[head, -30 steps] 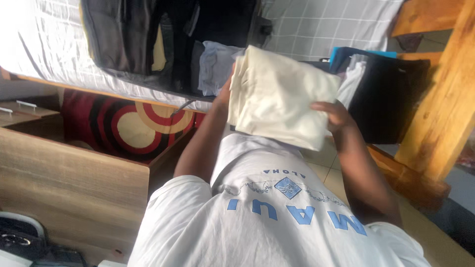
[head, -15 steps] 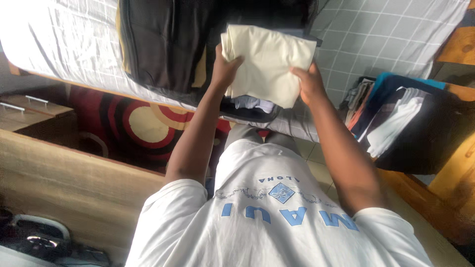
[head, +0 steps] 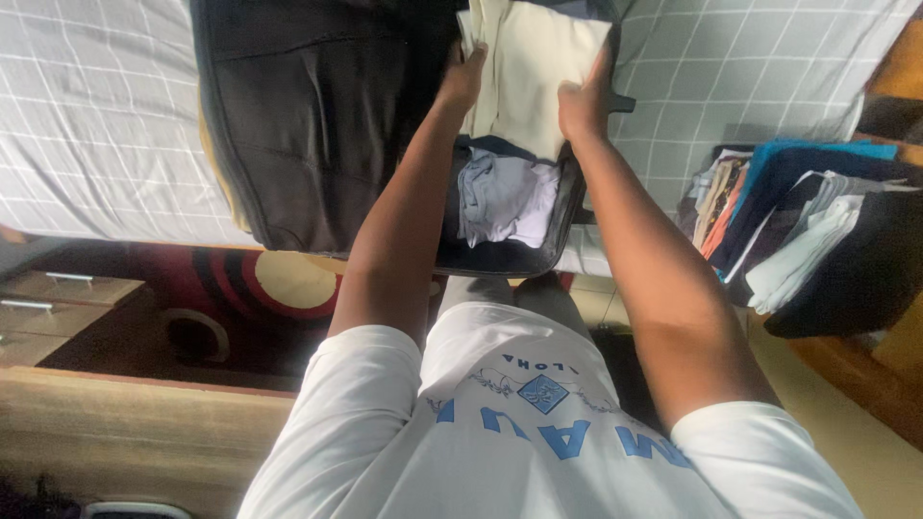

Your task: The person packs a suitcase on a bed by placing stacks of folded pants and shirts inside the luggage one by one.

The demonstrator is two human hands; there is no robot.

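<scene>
A folded cream cloth (head: pixel 531 67) lies inside the open black suitcase (head: pixel 317 125) on the bed. My left hand (head: pixel 463 79) grips the cloth's left edge and my right hand (head: pixel 583 101) grips its right edge. Just below the cloth, nearer to me, a crumpled pale grey-lilac garment (head: pixel 505 200) sits in the same half of the suitcase. The suitcase's lid half spreads to the left, dark and zipped.
The bed has a grey checked sheet (head: pixel 96 125). A pile of folded clothes (head: pixel 798 231) in blue, white, black and orange rests at the right on a wooden frame. A red, black and cream rug (head: pixel 260 288) and a wooden drawer unit (head: pixel 115 432) lie at the left.
Both hands have carried the cream cloth from in front of my chest forward and down into the suitcase, past the grey garment. The view has shifted over the bed.
</scene>
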